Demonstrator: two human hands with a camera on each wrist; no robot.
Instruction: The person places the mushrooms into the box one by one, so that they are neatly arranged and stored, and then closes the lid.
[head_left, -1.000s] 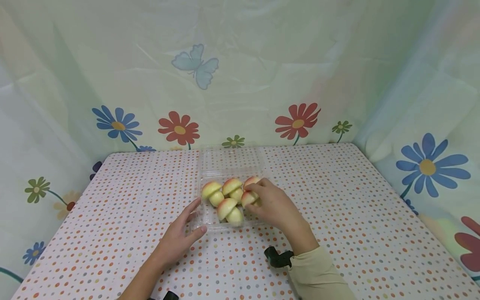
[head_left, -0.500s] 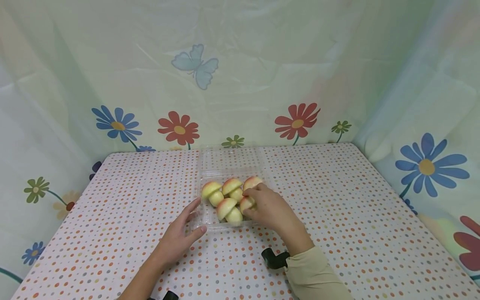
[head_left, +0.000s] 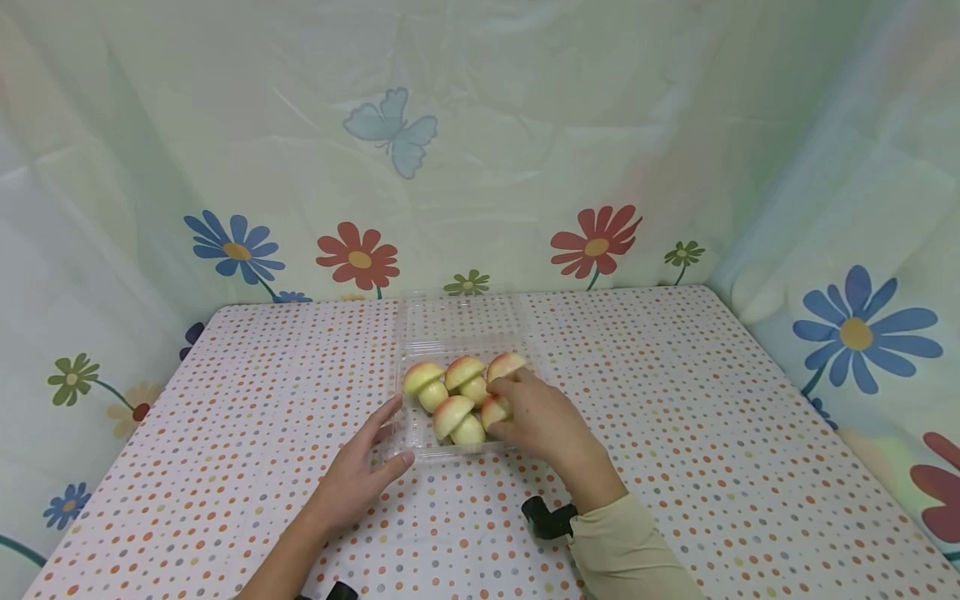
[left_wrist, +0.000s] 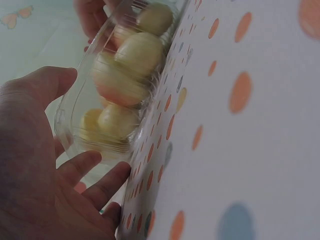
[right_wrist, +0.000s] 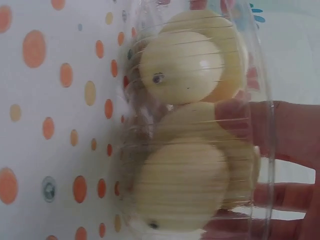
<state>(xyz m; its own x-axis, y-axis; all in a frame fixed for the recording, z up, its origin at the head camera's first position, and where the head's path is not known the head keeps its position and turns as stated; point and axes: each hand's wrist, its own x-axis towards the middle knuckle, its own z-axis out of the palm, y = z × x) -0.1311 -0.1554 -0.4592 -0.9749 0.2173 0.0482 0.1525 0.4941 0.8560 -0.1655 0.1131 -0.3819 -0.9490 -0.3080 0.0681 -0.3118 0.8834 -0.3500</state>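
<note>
A clear plastic clamshell box [head_left: 442,454] lies on the table with its lid [head_left: 461,321] folded back. Inside are several toy mushrooms with pink-and-yellow caps and pale stems, such as one at the front middle [head_left: 453,417]. My right hand [head_left: 543,421] reaches in from the right and grips the toy mushroom [head_left: 495,411] at the front right, hiding much of it. In the right wrist view, this mushroom's stem [right_wrist: 182,182] shows through the ribbed wall. My left hand [head_left: 352,479] lies at the box's left end, fingers spread and loosely bent, fingertips right at the wall.
A white cloth with coloured dots covers the table [head_left: 300,417]. A curtain [head_left: 495,167] printed with flowers and a butterfly hangs behind and at both sides. Black wrist-camera mounts, one at the right wrist [head_left: 549,517], sit close above the cloth.
My right hand has come slightly down toward the front of the box with the toy mushroom, uncovering more of the back right one. The left hand has stayed put.
</note>
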